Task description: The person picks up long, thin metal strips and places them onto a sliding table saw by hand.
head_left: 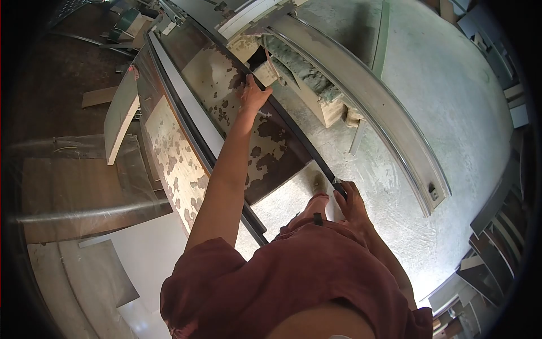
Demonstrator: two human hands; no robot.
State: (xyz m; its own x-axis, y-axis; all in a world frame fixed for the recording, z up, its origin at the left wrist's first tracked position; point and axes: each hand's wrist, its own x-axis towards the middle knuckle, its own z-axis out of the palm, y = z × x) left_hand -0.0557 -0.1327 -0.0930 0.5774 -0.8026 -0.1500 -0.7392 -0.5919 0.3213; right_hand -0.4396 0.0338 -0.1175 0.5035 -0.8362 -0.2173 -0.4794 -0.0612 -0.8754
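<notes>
A long, narrow dark strip (296,131) runs diagonally along the right edge of a worn machine table (265,138), whose surface is patched brown and cream. My left hand (254,95) is at the strip's upper part, with its thumb to the right and fingers bent over it. At the strip's near end, my right hand (352,204) has its fingers curled around the tip, close to my waist. Part of that grip is hidden by the hand itself.
Right of the strip, a long metal-edged beam (372,113) stretches over the pale floor (446,124). Below it lies a dusty wooden box (310,93). A tilted board (121,116) and a plastic-covered panel (84,186) stand on the left. Offcuts (497,237) line the right side.
</notes>
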